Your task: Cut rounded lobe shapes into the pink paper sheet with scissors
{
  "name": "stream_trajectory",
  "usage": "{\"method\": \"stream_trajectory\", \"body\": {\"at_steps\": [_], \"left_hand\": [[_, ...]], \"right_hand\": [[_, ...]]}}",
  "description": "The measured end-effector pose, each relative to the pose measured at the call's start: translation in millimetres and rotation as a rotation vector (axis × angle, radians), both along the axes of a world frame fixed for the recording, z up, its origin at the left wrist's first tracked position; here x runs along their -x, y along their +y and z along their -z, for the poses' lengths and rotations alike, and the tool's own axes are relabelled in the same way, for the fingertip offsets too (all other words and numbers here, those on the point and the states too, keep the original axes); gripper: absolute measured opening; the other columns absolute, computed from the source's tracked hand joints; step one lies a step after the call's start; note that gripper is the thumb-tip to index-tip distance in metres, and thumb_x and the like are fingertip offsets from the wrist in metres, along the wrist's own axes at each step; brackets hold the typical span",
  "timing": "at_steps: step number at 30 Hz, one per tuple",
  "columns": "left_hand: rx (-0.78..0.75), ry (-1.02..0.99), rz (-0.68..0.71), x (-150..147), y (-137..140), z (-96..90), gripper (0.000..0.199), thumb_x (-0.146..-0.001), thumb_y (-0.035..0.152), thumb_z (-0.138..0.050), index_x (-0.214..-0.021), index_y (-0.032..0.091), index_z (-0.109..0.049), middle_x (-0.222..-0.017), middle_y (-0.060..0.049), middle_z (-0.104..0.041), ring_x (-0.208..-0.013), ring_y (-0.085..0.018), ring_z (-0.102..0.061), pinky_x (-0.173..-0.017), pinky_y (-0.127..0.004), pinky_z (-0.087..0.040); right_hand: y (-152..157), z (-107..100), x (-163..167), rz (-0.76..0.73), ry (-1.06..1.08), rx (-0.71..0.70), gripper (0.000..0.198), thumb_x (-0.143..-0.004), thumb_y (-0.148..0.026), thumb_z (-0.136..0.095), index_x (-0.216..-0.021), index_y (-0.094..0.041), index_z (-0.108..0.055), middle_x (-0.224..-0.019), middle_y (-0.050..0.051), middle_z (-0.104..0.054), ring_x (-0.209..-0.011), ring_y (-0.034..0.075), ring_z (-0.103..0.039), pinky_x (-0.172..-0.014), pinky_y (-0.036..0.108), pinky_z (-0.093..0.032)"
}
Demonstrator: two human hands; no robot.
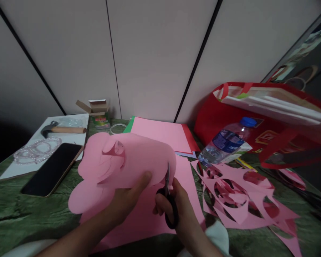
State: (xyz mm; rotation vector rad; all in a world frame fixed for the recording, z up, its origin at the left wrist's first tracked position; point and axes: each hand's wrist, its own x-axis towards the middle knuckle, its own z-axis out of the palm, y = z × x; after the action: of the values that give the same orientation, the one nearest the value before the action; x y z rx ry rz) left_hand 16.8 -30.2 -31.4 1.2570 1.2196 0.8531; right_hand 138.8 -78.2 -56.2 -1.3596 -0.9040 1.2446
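A pair of scissors [167, 191] with black handles is in my right hand [178, 203], fingers through the loops. Its blades point away from me and lie at the right part of a pink paper sheet [147, 153]. My left hand [132, 194] grips that sheet by its near edge, thumb on top, the other fingers hidden beneath. The sheet bends over at its right end, and a curled, partly cut flap stands up on its left. Rounded pink paper pieces [80, 196] lie under and left of it. Below the hands is another flat pink sheet [139, 221].
Pink paper scraps [240, 200] with round cut-outs lie on the right, near a tilted water bottle [224, 141] and a red bag [211, 110]. Coloured sheets [160, 134] are stacked behind. On the left are a phone [52, 169], a hammer [66, 130], bead strings [37, 151] and a small box [100, 119].
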Motion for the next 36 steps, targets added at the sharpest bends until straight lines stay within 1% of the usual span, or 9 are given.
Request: {"method": "stream_trajectory", "body": {"at_steps": [4, 8, 16, 19, 22, 26, 31, 33, 36], "left_hand": [[-0.075, -0.021, -0.044, -5, 0, 6.7, 0.027, -0.072, 0.044, -0.054, -0.070, 0.019, -0.065, -0.058, -0.003, -0.068, -0.059, -0.022, -0.063, -0.058, -0.031, -0.051], [-0.127, 0.047, -0.005, -7, -4, 5.7, 0.030, -0.069, 0.044, -0.056, -0.051, 0.022, -0.063, -0.047, -0.002, -0.064, -0.055, -0.021, -0.062, -0.055, -0.029, -0.051], [-0.012, 0.332, -0.088, -3, -4, 4.3, 0.033, -0.066, 0.050, -0.058, -0.049, 0.023, -0.062, -0.046, 0.000, -0.064, -0.061, -0.023, -0.064, -0.061, -0.031, -0.048], [-0.033, 0.269, 0.032, -6, -4, 0.3, 0.038, -0.073, 0.046, -0.053, -0.042, 0.023, -0.056, -0.041, 0.002, -0.061, -0.054, -0.019, -0.062, -0.062, -0.028, -0.048], [-0.073, 0.100, 0.119, -9, -5, -0.7, 0.036, -0.078, 0.039, -0.047, -0.048, 0.023, -0.057, -0.041, 0.004, -0.061, -0.049, -0.016, -0.060, -0.058, -0.025, -0.048], [-0.073, 0.010, 0.101, -11, -5, 2.6, 0.028, -0.078, 0.039, -0.047, -0.062, 0.023, -0.062, -0.041, 0.004, -0.061, -0.050, -0.017, -0.061, -0.055, -0.026, -0.049], [0.004, 0.070, 0.141, -9, -7, -3.0, 0.036, -0.078, 0.035, -0.045, -0.045, 0.024, -0.055, -0.037, 0.004, -0.058, -0.045, -0.016, -0.059, -0.056, -0.026, -0.050], [0.019, 0.070, 0.167, -9, -9, -4.3, 0.037, -0.078, 0.034, -0.045, -0.044, 0.023, -0.055, -0.043, 0.002, -0.062, -0.050, -0.017, -0.060, -0.060, -0.026, -0.050], [0.025, 0.071, 0.078, -9, -11, -1.9, 0.020, -0.073, 0.033, -0.053, -0.060, 0.022, -0.064, -0.071, -0.001, -0.071, -0.074, -0.020, -0.063, -0.074, -0.029, -0.049]], "right_hand": [[2, 1, 1, 0.010, 0.026, 0.033, 0.044, -0.059, -0.031, -0.058, -0.093, -0.016, -0.035, -0.047, -0.007, -0.051, -0.038, 0.011, -0.049, -0.038, 0.022, -0.040], [2, 4, 2, 0.005, 0.032, 0.024, 0.046, -0.058, -0.029, -0.058, -0.096, -0.016, -0.034, -0.044, -0.009, -0.048, -0.037, 0.012, -0.050, -0.037, 0.021, -0.039], [2, 8, 4, 0.012, 0.043, -0.006, 0.045, -0.061, -0.029, -0.059, -0.096, -0.017, -0.034, -0.042, -0.010, -0.047, -0.035, 0.011, -0.048, -0.036, 0.020, -0.038], [3, 9, 4, 0.033, 0.066, -0.004, 0.050, -0.060, -0.030, -0.062, -0.098, -0.017, -0.032, -0.041, -0.011, -0.047, -0.035, 0.011, -0.048, -0.037, 0.020, -0.037], [3, 11, 4, 0.011, 0.083, -0.033, 0.057, -0.059, -0.028, -0.067, -0.101, -0.017, -0.030, -0.045, -0.011, -0.048, -0.033, 0.010, -0.046, -0.037, 0.021, -0.038], [1, 16, 3, -0.034, 0.051, -0.071, 0.048, -0.066, -0.026, -0.062, -0.102, -0.017, -0.032, -0.046, -0.010, -0.049, -0.036, 0.009, -0.048, -0.038, 0.019, -0.039], [0, 18, 2, -0.050, 0.091, -0.067, 0.054, -0.068, -0.025, -0.062, -0.110, -0.016, -0.028, -0.051, -0.008, -0.054, -0.042, 0.010, -0.051, -0.042, 0.020, -0.040], [1, 16, 2, -0.036, 0.137, -0.091, 0.058, -0.066, -0.024, -0.065, -0.110, -0.017, -0.028, -0.056, -0.007, -0.056, -0.046, 0.010, -0.051, -0.046, 0.020, -0.041], [1, 12, 1, -0.025, 0.216, -0.132, 0.060, -0.061, -0.021, -0.071, -0.106, -0.019, -0.032, -0.064, -0.005, -0.058, -0.051, 0.010, -0.051, -0.047, 0.019, -0.038]]}}
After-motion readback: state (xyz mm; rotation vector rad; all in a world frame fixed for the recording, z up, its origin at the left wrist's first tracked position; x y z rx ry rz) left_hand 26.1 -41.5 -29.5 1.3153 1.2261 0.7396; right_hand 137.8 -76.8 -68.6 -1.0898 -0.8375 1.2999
